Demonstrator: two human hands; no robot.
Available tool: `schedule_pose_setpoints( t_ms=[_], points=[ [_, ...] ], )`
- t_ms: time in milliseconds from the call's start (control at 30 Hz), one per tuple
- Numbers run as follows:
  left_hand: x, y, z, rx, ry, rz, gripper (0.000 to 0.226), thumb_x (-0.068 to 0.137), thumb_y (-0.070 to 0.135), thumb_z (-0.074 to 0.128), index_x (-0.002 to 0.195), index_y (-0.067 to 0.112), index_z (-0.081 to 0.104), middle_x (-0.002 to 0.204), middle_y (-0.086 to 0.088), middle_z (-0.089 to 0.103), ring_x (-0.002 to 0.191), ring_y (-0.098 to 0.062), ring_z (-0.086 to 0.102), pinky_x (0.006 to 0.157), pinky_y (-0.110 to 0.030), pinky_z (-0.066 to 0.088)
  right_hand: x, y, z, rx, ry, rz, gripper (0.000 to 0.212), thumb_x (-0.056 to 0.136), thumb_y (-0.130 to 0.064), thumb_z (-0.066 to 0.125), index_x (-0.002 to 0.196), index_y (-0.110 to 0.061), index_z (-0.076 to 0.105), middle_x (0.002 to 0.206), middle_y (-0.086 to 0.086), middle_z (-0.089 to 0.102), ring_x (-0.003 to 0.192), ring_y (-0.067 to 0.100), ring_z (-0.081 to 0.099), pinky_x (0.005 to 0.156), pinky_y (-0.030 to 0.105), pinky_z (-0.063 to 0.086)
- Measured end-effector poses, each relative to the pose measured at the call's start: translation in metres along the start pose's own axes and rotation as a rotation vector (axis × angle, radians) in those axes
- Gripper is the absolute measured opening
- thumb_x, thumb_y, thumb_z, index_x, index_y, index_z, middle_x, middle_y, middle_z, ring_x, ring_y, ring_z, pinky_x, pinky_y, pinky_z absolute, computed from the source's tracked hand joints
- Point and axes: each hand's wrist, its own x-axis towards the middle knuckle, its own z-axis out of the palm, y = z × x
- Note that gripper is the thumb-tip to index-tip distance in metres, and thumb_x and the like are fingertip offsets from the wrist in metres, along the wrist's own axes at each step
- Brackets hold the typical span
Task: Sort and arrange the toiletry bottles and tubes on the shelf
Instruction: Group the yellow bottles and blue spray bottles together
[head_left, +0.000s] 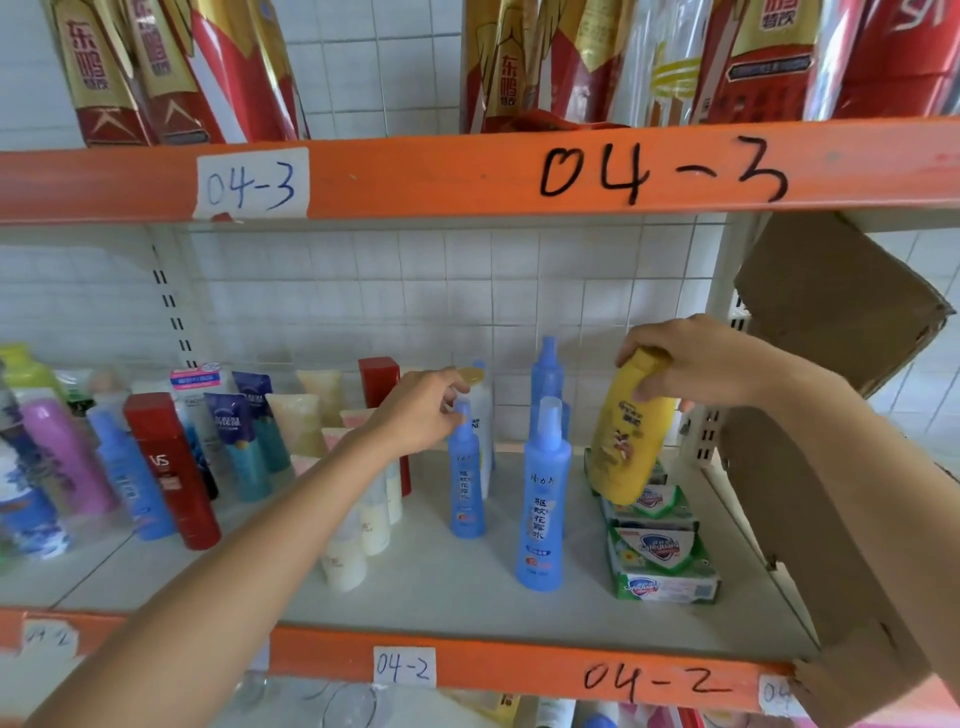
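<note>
My right hand (691, 364) grips the cap end of a yellow bottle (626, 441), which hangs tilted with its base over the green soap packs (662, 551). My left hand (421, 410) has its fingers pinched on the top of a small blue spray bottle (466, 483) standing on the white shelf board (447, 587). A taller blue spray bottle (543, 499) stands in front, with another blue one (548, 374) behind it. A white bottle with a gold cap (480, 415) stands behind my left hand.
Left of my arm stand cream tubes (358, 535), teal tubes (249, 441), a red VS bottle (174, 467), blue and purple bottles (67, 447). A cardboard box (831, 415) fills the shelf's right end. An orange beam marked 04-3 (467, 176) runs overhead.
</note>
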Motion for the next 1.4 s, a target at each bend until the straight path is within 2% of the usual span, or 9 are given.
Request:
schedule_pose_setpoints(
  t_ms=[200,400,500,600,667,867,1033,1167,1400],
  points=[
    [-0.008,-0.002,0.002,-0.023,0.068,0.013,0.033,0.085,0.012,0.063,0.116,0.016,0.058,0.116,-0.002,0.059,0.087,-0.011,0.062,0.081,-0.024,0.051,-0.038,-0.021,0.001,-0.032,-0.136,-0.113,0.025,0.081,-0.022,0.065,0.103,-0.032,0.057,0.096,-0.005,0.062,0.076,0.009,0.06,0.062,0.024,0.046],
    [-0.048,0.006,-0.013,-0.268,0.276,0.088,0.023,0.084,-0.002,0.056,0.101,0.013,0.061,0.097,0.003,0.064,0.081,-0.005,0.061,0.067,-0.002,0.041,-0.041,-0.069,0.024,-0.032,-0.119,-0.31,0.028,0.082,-0.026,0.061,0.109,-0.032,0.055,0.1,-0.005,0.062,0.087,0.01,0.056,0.072,0.028,0.048],
    [-0.074,-0.001,-0.022,-0.405,0.035,0.05,0.03,0.08,-0.005,0.057,0.1,0.016,0.056,0.097,0.001,0.064,0.089,-0.011,0.064,0.076,-0.012,0.048,-0.025,-0.093,0.055,-0.054,-0.11,-0.376,0.03,0.085,-0.022,0.056,0.113,-0.024,0.05,0.103,0.0,0.059,0.091,0.019,0.057,0.075,0.033,0.05],
    [-0.096,-0.02,-0.016,-0.508,-0.31,0.0,0.041,0.067,0.015,0.067,0.105,0.023,0.052,0.106,0.001,0.063,0.101,-0.011,0.062,0.087,-0.024,0.051,-0.004,-0.11,0.094,-0.093,-0.122,-0.385,0.033,0.084,-0.017,0.054,0.115,-0.015,0.044,0.105,0.008,0.054,0.095,0.028,0.055,0.081,0.041,0.049],
    [-0.105,-0.031,-0.001,-0.451,-0.357,-0.019,0.05,0.069,0.018,0.077,0.11,0.022,0.05,0.11,0.001,0.063,0.103,-0.011,0.061,0.093,-0.028,0.05,0.007,-0.116,0.115,-0.078,-0.157,-0.385,0.033,0.083,-0.015,0.055,0.114,-0.014,0.042,0.105,0.008,0.049,0.092,0.03,0.053,0.08,0.042,0.048],
    [-0.104,-0.048,0.023,-0.57,-0.181,-0.104,0.05,0.069,0.006,0.078,0.107,0.021,0.05,0.104,-0.001,0.066,0.099,-0.017,0.064,0.091,-0.035,0.052,0.023,-0.13,0.136,-0.087,-0.177,-0.385,0.036,0.086,-0.02,0.055,0.118,-0.016,0.04,0.103,0.002,0.039,0.085,0.024,0.047,0.069,0.032,0.038],
    [-0.101,-0.048,0.024,-0.532,-0.116,-0.103,0.06,0.05,0.044,0.073,0.102,0.018,0.057,0.097,-0.003,0.07,0.089,-0.018,0.067,0.08,-0.043,0.055,0.03,-0.134,0.119,-0.074,-0.231,-0.326,0.039,0.084,-0.013,0.05,0.122,-0.017,0.042,0.11,0.001,0.046,0.096,0.022,0.052,0.083,0.037,0.048],
    [-0.099,-0.046,0.006,-0.605,0.003,-0.103,0.055,0.048,0.052,0.071,0.095,0.027,0.058,0.096,0.0,0.07,0.088,-0.017,0.067,0.079,-0.036,0.055,0.037,-0.137,0.089,0.011,-0.154,-0.273,0.039,0.084,-0.004,0.043,0.12,-0.016,0.049,0.115,0.002,0.052,0.109,0.017,0.052,0.094,0.03,0.044],
    [-0.075,-0.034,-0.066,-0.793,0.166,-0.07,0.03,0.066,0.026,0.082,0.089,0.02,0.064,0.088,-0.002,0.072,0.08,-0.012,0.067,0.075,-0.032,0.054,0.1,-0.129,0.064,-0.064,0.035,-0.12,0.028,0.089,-0.012,0.049,0.116,-0.013,0.056,0.117,0.007,0.057,0.107,0.02,0.051,0.083,0.023,0.038]
  ],
)
